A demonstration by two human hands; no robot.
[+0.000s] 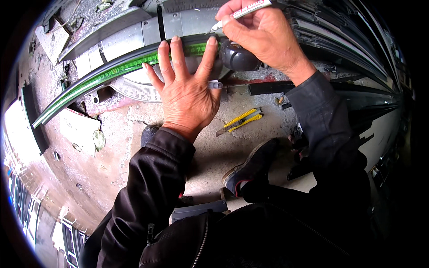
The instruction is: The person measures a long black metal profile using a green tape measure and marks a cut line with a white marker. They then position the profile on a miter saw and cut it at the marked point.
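part of the green measuring tape (105,74) invisible beneath the left hand (187,94)

Stained concrete floor (118,147) with a yellow utility knife (240,121) and a pale flat piece (77,127) on it

A long dark strip (134,53) lies across the metal base (138,91) and continues beyond its left edge. Along the strip runs a green measuring tape (103,77), which is drawn out, with its printed scale facing up. At its right end sits a black rounded case (241,58). A white marker (245,10), uncapped, is tilted, its tip near the strip's far edge.
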